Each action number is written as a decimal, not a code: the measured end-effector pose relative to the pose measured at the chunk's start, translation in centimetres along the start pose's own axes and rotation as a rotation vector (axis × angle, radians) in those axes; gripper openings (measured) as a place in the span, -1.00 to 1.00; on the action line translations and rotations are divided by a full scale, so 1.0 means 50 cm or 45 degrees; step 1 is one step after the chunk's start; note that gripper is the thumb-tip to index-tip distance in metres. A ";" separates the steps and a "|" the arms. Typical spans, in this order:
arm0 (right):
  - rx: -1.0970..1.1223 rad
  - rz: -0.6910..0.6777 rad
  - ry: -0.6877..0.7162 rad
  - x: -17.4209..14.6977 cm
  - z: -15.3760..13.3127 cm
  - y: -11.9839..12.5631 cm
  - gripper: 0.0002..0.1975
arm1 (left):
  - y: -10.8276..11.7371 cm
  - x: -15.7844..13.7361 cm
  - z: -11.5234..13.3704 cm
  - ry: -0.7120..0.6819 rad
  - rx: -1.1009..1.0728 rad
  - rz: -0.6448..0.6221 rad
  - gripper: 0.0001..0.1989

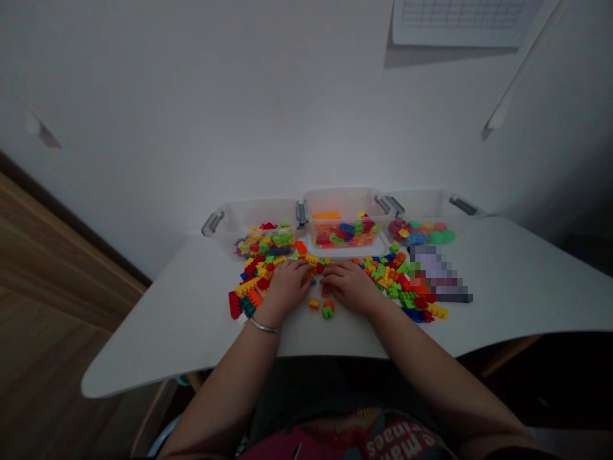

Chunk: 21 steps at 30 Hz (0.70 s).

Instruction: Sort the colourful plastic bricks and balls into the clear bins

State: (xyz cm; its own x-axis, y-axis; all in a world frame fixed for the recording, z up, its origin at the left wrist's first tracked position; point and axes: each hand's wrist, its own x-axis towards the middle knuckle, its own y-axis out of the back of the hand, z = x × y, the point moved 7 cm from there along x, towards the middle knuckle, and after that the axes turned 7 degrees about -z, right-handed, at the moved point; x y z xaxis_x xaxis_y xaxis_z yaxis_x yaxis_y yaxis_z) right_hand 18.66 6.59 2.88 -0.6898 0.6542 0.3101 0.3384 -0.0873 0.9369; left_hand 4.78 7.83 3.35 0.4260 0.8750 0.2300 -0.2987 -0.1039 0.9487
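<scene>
My left hand rests low over the white table with its fingers bent inward among toy building bricks. Its fingertips are closed at a small piece that I cannot make out, close to a little blue brick. Facing it, my right hand has its fingers apart, reaching left just above a dark orange brick; whether they touch it is unclear. Nearer to me lie a yellow-orange brick and a green brick against an orange one.
Loose bricks spread left and right of my hands. Along the wall stand a left clear bin, a middle bin and a right bin, all holding coloured pieces. A blurred-out flat object lies at right.
</scene>
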 end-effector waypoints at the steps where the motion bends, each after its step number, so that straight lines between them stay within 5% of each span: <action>1: -0.002 -0.003 0.007 0.000 -0.001 -0.002 -0.73 | 0.001 0.000 0.001 -0.001 0.000 0.003 -0.69; 13: 0.069 0.065 -0.254 -0.001 0.023 0.010 -0.91 | 0.001 0.002 0.003 0.010 0.012 -0.019 -0.69; 17: 0.277 0.342 -0.296 -0.003 0.051 0.043 -0.89 | 0.004 0.001 0.002 0.013 0.016 -0.039 -0.68; 21: 0.341 0.728 -0.199 -0.006 0.075 0.125 -0.86 | 0.007 -0.003 -0.003 0.003 0.010 -0.027 -0.68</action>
State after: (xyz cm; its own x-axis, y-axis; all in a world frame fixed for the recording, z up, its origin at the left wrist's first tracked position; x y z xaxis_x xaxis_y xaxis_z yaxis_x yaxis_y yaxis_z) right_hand 23.38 8.66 8.05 -0.2589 0.6636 0.7019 0.7866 -0.2769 0.5519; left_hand 4.52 7.73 3.61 0.4301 0.8783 0.2089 -0.2829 -0.0886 0.9550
